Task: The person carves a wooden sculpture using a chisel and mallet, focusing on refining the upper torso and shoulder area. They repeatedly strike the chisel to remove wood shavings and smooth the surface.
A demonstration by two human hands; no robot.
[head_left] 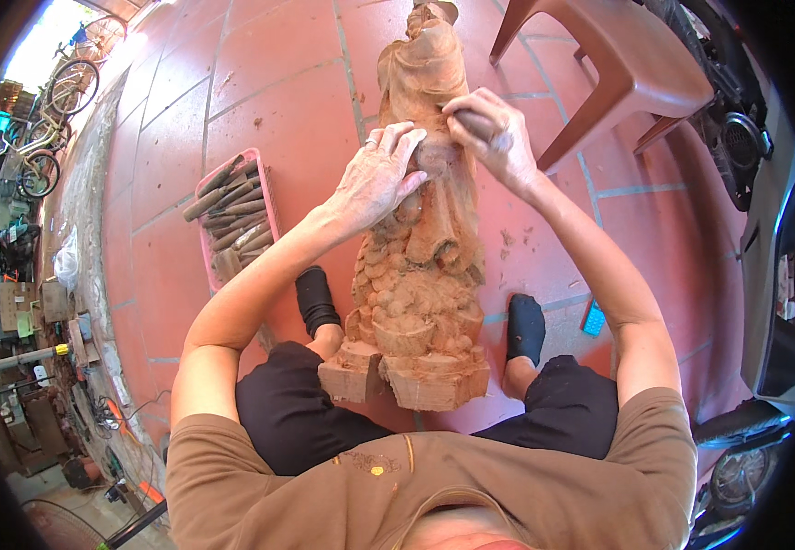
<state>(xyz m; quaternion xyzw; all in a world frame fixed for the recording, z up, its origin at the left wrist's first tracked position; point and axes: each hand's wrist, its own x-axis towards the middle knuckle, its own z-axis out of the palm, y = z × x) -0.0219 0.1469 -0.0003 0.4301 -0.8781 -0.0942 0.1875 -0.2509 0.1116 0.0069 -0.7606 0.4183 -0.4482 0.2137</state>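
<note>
A carved wooden statue (430, 266) lies lengthwise on the floor, its rough base between my feet and its head at the far end. My left hand (375, 174) rests on the statue's left side at mid-length, fingers stretched and thumb apart. Closed around a dark brown rounded piece (478, 125), my right hand (503, 142) presses close to the carved surface just beyond. Only the rounded end of that piece shows, so I cannot tell its exact kind. Wood dust coats the carving, mostly over its lower part.
Left of the statue, a pink basket (205, 243) holds several wooden-handled tools (237, 206). A brown plastic chair (627, 69) stands at the far right. A light-blue remote-like object (593, 318) lies by my right foot. Bicycles (49, 137) and clutter line the left side.
</note>
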